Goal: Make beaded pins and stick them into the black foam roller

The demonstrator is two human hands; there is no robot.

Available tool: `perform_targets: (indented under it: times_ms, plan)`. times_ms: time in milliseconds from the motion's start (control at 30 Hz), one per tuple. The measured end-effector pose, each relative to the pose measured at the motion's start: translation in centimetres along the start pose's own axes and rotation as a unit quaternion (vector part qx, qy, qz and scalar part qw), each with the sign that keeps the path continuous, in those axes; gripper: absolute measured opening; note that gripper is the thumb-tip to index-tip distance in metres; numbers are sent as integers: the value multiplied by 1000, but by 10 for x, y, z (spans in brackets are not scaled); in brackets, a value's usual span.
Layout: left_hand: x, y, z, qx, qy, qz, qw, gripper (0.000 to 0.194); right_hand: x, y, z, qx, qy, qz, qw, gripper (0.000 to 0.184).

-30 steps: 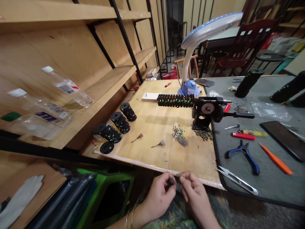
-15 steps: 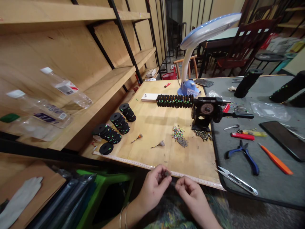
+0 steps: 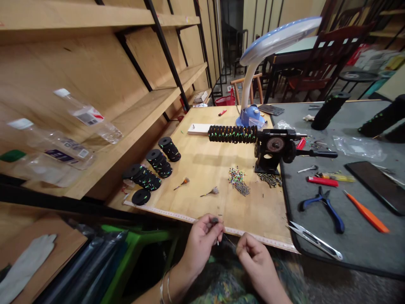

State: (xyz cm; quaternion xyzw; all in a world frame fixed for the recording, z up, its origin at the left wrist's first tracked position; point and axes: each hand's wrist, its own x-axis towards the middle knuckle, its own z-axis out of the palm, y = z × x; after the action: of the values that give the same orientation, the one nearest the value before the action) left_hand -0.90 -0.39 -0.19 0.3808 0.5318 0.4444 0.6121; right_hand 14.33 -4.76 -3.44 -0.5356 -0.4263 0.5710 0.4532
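My left hand (image 3: pixel 202 242) pinches a tiny dark piece with a small float tip at the near edge of the wooden board (image 3: pixel 215 185). My right hand (image 3: pixel 253 257) is closed in a pinch just to its right, and a thin line runs between the two hands. Both hands hover over my lap, in front of the measuring tape strip (image 3: pixel 177 214) on the board's edge. A pile of small coloured beads (image 3: pixel 237 176) and a hand-crank winder (image 3: pixel 274 150) with a row of black spools (image 3: pixel 232 133) lie farther out.
Stacks of black spools (image 3: pixel 155 166) lie on the board's left. On the grey mat (image 3: pixel 354 236) lie blue pliers (image 3: pixel 325 202), thread snips (image 3: pixel 313 239), an orange tool (image 3: pixel 367 214), a red lighter (image 3: pixel 322 180) and a phone (image 3: pixel 376 185). A desk lamp (image 3: pixel 268 50) stands behind. Shelves with plastic bottles (image 3: pixel 88 116) are on the left.
My hands have drawn apart: the left hand rose slightly and shifted left with its tiny piece, the right dropped lower and right, stretching a thin line between them.
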Motion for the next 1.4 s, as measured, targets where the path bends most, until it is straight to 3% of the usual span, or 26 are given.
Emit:
perform_targets:
  times_ms: [133,400,700,967,1167,1400]
  plan:
    - [6,6,-12,-6,38,-7,999,33,1,10,-2,15,28,-2,999,16]
    - [-11,-4,-13,57,-49,-69,995,31,2,11,0,56,28,50,997,38]
    - [-15,-17,-5,68,-72,-67,993,29,5,11,-3,21,27,55,998,46]
    - [-14,-19,-2,69,-72,-76,992,29,5,5,4,8,-4,73,997,33]
    - [-14,-20,-7,96,-96,-60,989,27,7,2,5,59,-73,108,990,16]
    - [-13,-22,-9,96,-110,-47,988,25,5,1,7,64,-98,123,985,13]
